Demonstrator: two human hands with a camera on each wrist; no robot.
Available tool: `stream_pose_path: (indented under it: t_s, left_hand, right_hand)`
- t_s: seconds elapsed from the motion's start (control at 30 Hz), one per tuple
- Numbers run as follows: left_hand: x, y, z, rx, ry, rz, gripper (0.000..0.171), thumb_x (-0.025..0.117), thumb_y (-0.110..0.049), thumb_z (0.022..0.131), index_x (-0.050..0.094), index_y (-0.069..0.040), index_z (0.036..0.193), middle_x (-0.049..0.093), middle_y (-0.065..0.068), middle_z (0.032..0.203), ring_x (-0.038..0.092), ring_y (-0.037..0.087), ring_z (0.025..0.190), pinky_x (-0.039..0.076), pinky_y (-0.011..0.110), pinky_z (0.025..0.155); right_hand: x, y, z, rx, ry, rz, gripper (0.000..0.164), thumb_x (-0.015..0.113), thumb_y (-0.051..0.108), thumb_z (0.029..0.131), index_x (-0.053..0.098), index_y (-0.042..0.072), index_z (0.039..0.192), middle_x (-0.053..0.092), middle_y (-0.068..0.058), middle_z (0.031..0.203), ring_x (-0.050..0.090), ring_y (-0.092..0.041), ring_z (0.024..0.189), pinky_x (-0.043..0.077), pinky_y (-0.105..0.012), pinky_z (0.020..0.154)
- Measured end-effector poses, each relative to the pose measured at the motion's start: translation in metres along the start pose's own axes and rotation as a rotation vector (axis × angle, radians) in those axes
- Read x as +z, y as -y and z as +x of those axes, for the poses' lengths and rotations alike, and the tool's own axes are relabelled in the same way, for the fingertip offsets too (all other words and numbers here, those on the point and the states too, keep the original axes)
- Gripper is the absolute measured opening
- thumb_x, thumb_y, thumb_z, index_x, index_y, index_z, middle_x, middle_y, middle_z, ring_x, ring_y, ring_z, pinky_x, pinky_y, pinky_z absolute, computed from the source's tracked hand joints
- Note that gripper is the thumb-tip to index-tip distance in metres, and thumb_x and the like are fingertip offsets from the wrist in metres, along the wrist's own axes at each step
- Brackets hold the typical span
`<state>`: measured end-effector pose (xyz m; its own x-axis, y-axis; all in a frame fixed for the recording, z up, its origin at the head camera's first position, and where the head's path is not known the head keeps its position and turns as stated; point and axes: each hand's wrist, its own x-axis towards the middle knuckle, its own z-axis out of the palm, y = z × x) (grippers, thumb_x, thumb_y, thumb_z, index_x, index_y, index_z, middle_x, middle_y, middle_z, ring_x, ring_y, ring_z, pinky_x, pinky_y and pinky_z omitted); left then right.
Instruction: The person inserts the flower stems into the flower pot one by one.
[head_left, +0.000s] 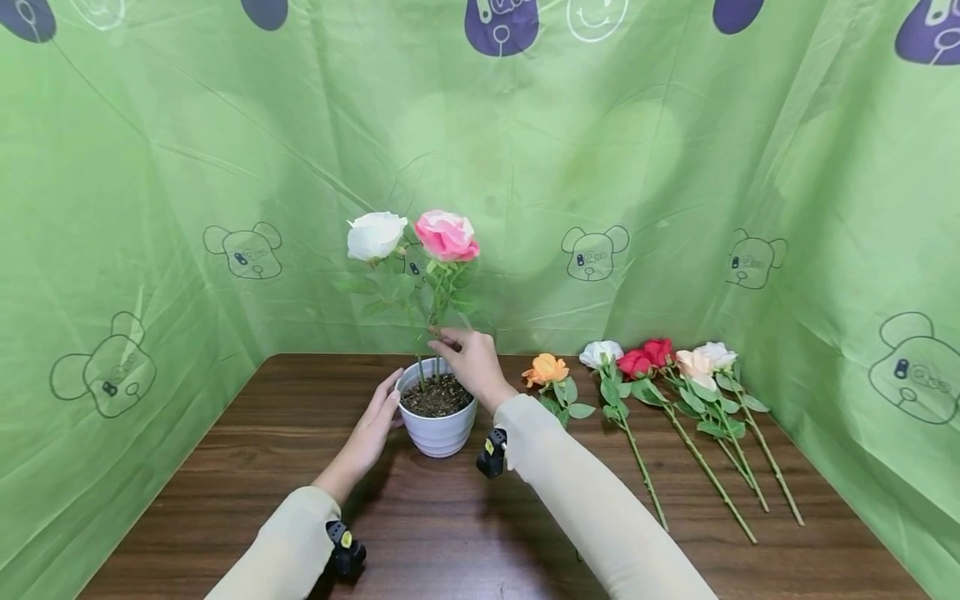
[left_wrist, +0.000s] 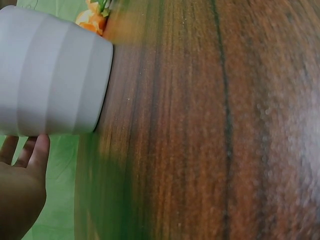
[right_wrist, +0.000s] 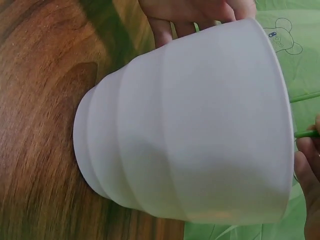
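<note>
A ribbed white flowerpot (head_left: 441, 435) with dark soil (head_left: 435, 400) stands upright on the table. From the soil rise a white rose (head_left: 377, 237) and, to its right, a pink rose (head_left: 447, 235). My right hand (head_left: 474, 362) pinches the pink rose's green stem (right_wrist: 305, 134) just above the pot's rim. Against the pot's left side rests my left hand (head_left: 375, 427), its fingers (left_wrist: 40, 155) extended and touching the wall in the left wrist view. The pink stem's lower end is hidden in the pot.
Right of the pot lies an orange rose (head_left: 546, 370), partly behind my right sleeve. Farther right are a white rose (head_left: 600, 354), red roses (head_left: 647, 358), a peach rose (head_left: 696, 367) and another white rose (head_left: 717, 356). Green cloth (head_left: 525, 167) surrounds the wooden table (head_left: 285, 450).
</note>
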<state>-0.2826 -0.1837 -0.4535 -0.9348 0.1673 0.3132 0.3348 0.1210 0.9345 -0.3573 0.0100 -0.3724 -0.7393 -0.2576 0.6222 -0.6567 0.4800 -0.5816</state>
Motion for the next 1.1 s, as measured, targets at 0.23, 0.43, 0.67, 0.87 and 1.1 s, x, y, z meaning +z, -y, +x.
stream_pose_path:
  t_s: [0.23, 0.43, 0.67, 0.87, 1.1]
  left_hand:
    - [-0.001, 0.0, -0.001, 0.0, 0.001, 0.001, 0.05, 0.028, -0.025, 0.112, 0.022, -0.008, 0.158, 0.022, 0.024, 0.16, 0.029, 0.043, 0.142, 0.036, 0.064, 0.105]
    - [-0.001, 0.0, 0.0, -0.002, 0.001, -0.003, 0.05, 0.028, -0.026, 0.112, 0.022, -0.008, 0.158, 0.021, 0.024, 0.161, 0.028, 0.043, 0.142, 0.035, 0.065, 0.106]
    - [0.0, -0.001, 0.0, -0.009, -0.003, 0.001, 0.05, 0.028, -0.026, 0.112, 0.022, -0.008, 0.158, 0.021, 0.025, 0.16, 0.028, 0.044, 0.142, 0.034, 0.064, 0.107]
    - [0.0, 0.0, -0.001, -0.006, 0.0, 0.0, 0.05, 0.027, -0.025, 0.112, 0.021, -0.008, 0.159, 0.02, 0.025, 0.161, 0.027, 0.044, 0.142, 0.034, 0.064, 0.107]
    - [0.0, 0.001, -0.001, 0.006, 0.004, -0.013, 0.05, 0.028, -0.025, 0.112, 0.021, -0.007, 0.158, 0.02, 0.025, 0.16, 0.027, 0.044, 0.143, 0.034, 0.065, 0.106]
  right_hand:
    - [0.006, 0.006, -0.003, 0.117, -0.02, 0.027, 0.018, 0.077, 0.025, 0.091, 0.068, 0.011, 0.1, 0.076, 0.001, 0.09, 0.069, -0.01, 0.082, 0.055, -0.026, 0.075]
    - [0.009, 0.004, -0.005, 0.111, -0.034, 0.067, 0.012, 0.077, 0.021, 0.091, 0.072, 0.011, 0.093, 0.076, 0.0, 0.091, 0.071, -0.011, 0.085, 0.056, -0.028, 0.078]
    - [0.013, -0.003, -0.009, 0.111, -0.011, 0.048, 0.009, 0.072, 0.019, 0.095, 0.071, 0.01, 0.097, 0.076, -0.001, 0.095, 0.071, -0.011, 0.088, 0.055, -0.028, 0.082]
    - [0.016, -0.005, -0.011, 0.094, -0.019, 0.012, 0.008, 0.075, 0.017, 0.092, 0.07, 0.011, 0.092, 0.076, 0.0, 0.09, 0.071, -0.01, 0.083, 0.055, -0.027, 0.08]
    - [0.019, -0.001, -0.009, 0.098, 0.023, -0.037, 0.012, 0.077, 0.019, 0.091, 0.068, 0.012, 0.087, 0.072, 0.001, 0.082, 0.066, -0.011, 0.076, 0.054, -0.027, 0.073]
